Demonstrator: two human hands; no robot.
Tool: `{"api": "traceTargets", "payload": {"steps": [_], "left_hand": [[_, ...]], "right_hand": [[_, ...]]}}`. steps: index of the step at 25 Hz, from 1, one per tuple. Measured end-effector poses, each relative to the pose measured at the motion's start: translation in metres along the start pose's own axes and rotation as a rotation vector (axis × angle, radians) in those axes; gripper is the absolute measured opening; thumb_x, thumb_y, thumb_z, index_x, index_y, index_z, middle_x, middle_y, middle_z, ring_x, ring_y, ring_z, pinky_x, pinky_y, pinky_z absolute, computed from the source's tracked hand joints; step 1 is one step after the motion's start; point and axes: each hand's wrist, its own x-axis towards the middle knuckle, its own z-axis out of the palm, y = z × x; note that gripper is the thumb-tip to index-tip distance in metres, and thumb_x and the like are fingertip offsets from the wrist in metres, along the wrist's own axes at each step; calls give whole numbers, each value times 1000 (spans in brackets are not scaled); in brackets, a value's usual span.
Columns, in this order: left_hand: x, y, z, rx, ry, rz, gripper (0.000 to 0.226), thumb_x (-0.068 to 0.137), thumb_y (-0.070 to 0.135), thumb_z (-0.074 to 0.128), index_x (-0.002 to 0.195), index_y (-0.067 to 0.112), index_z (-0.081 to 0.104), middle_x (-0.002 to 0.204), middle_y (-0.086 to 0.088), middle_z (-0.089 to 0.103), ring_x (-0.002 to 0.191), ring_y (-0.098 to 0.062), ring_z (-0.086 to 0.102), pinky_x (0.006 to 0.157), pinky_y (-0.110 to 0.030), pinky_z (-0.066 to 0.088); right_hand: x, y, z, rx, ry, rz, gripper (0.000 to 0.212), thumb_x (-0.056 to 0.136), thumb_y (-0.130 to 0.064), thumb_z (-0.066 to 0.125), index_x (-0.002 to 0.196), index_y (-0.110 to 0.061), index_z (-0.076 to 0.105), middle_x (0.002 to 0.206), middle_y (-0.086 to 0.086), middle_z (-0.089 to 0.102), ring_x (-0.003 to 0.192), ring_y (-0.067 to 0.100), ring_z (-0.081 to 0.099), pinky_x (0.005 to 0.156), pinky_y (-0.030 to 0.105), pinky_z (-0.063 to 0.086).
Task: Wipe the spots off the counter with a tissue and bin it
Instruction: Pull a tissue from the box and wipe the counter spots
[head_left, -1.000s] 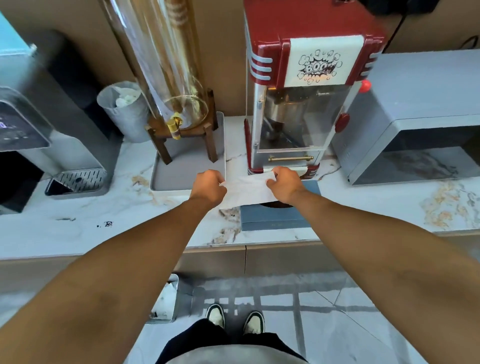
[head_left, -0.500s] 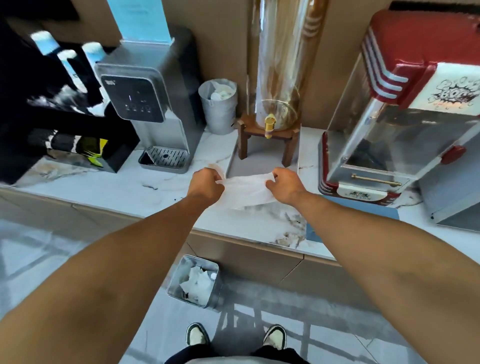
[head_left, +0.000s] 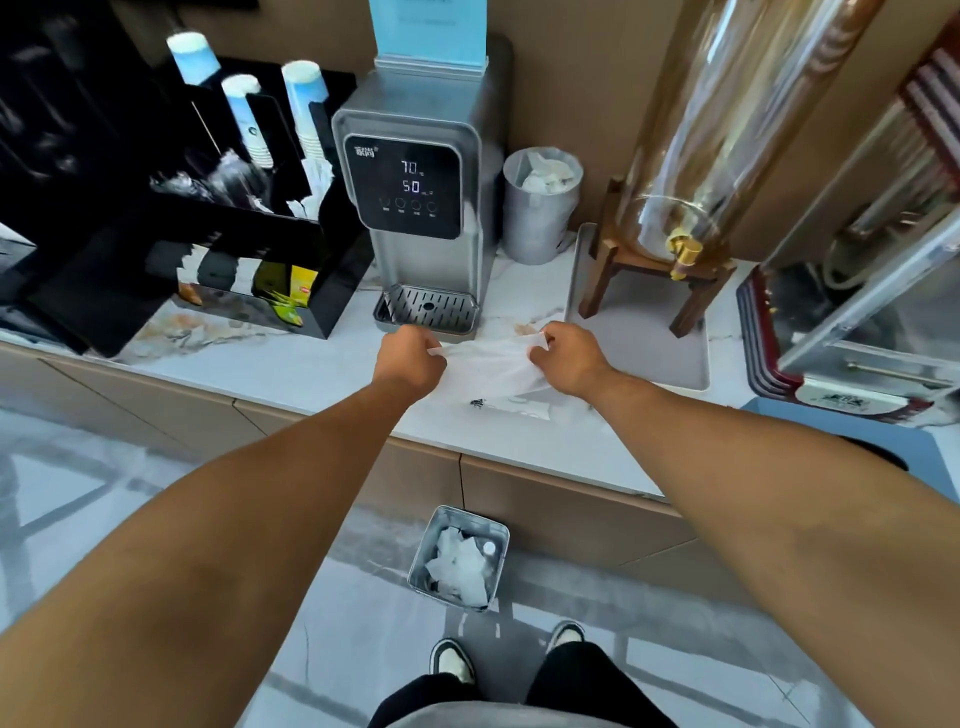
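A white tissue (head_left: 488, 366) is stretched between my two hands just above the marble counter (head_left: 311, 371). My left hand (head_left: 410, 358) pinches its left edge and my right hand (head_left: 563, 353) pinches its right edge. A small dark spot (head_left: 477, 402) shows on the counter right below the tissue's lower edge. On the floor in front of the counter stands a square metal bin (head_left: 460, 558) holding crumpled tissues, directly below my hands.
A water dispenser (head_left: 415, 208) with its drip tray stands just behind my hands. A grey cup of tissues (head_left: 540, 208), a glass drink dispenser (head_left: 675, 228) on a grey tray, a black cup organiser (head_left: 208, 234), a popcorn machine (head_left: 857, 291) and a blue tissue box (head_left: 857, 441) crowd the counter.
My view and both hands have shifted left along the counter, from the popcorn machine to the water dispenser. The tissue stays held between both hands and hangs lower over the dark spot.
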Motion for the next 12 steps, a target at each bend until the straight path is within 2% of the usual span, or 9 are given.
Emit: {"api": "traceTargets", "payload": {"steps": [2, 5, 7, 10, 12], "left_hand": [[14, -6, -3, 5, -1, -6, 16, 82, 5, 56, 86, 6, 71, 77, -14, 67, 77, -31, 61, 62, -31, 47], [41, -10, -1, -10, 9, -26, 17, 81, 3, 55, 85, 7, 71, 71, -8, 64, 76, -28, 63, 61, -28, 49], [57, -8, 4, 5, 10, -24, 18, 80, 0, 54, 81, 5, 72, 66, -3, 61, 75, -25, 64, 59, -30, 53], [83, -5, 18, 33, -9, -63, 19, 79, 0, 53, 79, 6, 71, 72, -12, 68, 72, -31, 65, 59, -37, 59], [97, -9, 27, 59, -28, -84, 19, 80, 2, 53, 80, 7, 71, 77, -14, 70, 69, -31, 65, 57, -35, 58]], "right_hand": [[10, -5, 7, 16, 2, 14, 32, 90, -21, 61, 64, -23, 42, 69, -4, 49, 76, 22, 49, 67, 25, 34], [34, -3, 13, 25, -13, 48, 23, 88, -20, 60, 70, -11, 50, 72, 2, 53, 75, 25, 51, 64, 29, 37], [54, 2, 19, 19, -31, 46, 20, 88, -20, 58, 72, -11, 50, 75, 3, 55, 76, 24, 51, 65, 28, 35], [84, 14, 31, 31, -75, 61, 27, 89, -20, 57, 66, -15, 42, 73, 3, 52, 76, 25, 49, 65, 30, 35], [98, 21, 41, 26, -106, 76, 27, 88, -20, 55, 66, -13, 41, 75, 8, 53, 77, 29, 49, 67, 36, 39]]}}
